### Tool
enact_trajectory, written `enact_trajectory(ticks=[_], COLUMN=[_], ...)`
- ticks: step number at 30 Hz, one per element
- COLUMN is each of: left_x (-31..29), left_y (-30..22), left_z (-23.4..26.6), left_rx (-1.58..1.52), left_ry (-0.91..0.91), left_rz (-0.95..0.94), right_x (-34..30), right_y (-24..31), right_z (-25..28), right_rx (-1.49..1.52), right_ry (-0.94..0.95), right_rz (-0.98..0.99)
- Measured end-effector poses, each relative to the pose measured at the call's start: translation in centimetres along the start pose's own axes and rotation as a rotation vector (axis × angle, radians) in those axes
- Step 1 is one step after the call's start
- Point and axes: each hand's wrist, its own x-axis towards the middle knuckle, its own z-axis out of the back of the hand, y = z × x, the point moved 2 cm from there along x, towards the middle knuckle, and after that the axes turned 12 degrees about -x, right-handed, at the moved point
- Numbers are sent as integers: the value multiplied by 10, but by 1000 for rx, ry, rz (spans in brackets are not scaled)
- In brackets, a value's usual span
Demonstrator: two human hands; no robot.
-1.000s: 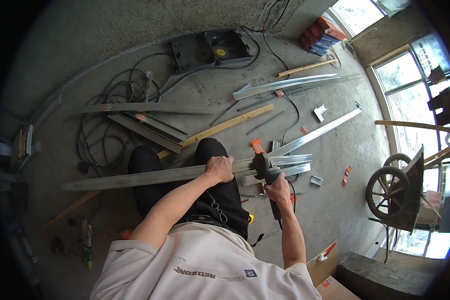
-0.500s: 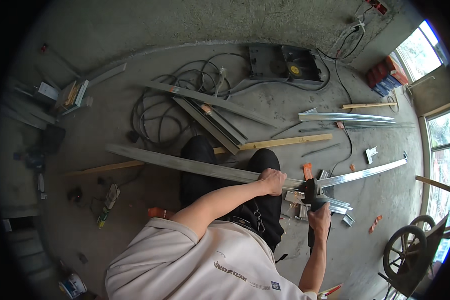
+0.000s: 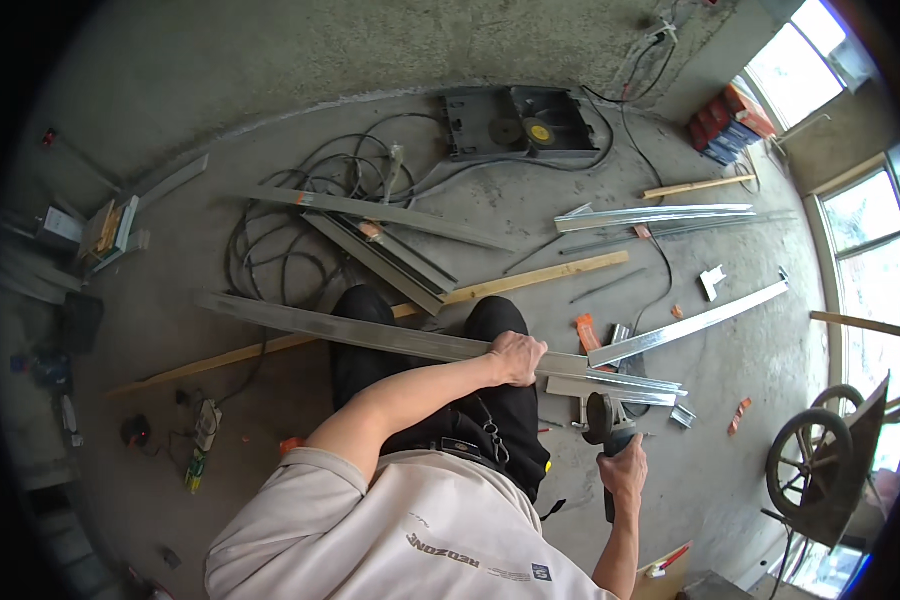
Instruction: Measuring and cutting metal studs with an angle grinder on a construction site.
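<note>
A long grey metal channel (image 3: 370, 337) lies across my thighs. My left hand (image 3: 518, 358) is closed over it near its right end. In my right hand (image 3: 624, 468) is an angle grinder (image 3: 610, 428), its dark round disc side turned toward the metal but apart from it. A shiny metal strip (image 3: 690, 325) slants off to the right, its near end close to the channel's right end; whether they join I cannot tell. Shorter shiny channel pieces (image 3: 630, 388) lie on the floor below it, beside an orange scrap (image 3: 586, 330).
Ahead lie more metal channels (image 3: 390, 215), a wooden strip (image 3: 540, 281), coiled black cable (image 3: 280, 250) and an open dark tool case (image 3: 470, 130). A wheeled cart (image 3: 820, 470) stands at right. A power strip (image 3: 207, 425) is on the floor at left.
The grinder has come away from the metal, back toward me, and the sparks no longer show. My left hand keeps its grip on the channel. The whole view has shifted somewhat.
</note>
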Motion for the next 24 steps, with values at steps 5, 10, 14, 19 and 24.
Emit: enact_trajectory(ticks=[5,10,14,19,24], left_x=[-11,-22,-29,-38,-47], left_y=[-2,2,4,-3,-4], left_z=[1,-7,-7,0,10], left_rx=[146,254,268,169,89], left_ry=[5,-245,-423,-283,-184], left_rz=[-157,-426,-607,-377,-338], right_x=[-32,-50,-54,-43,-34], right_y=[-23,-41,-55,-44,-39], right_z=[-18,-41,-51,-47,-29], right_rx=[246,414,400,371,366], right_ry=[-37,-42,-72,-51,-9], right_rz=[-142,-196,-205,-222,-193])
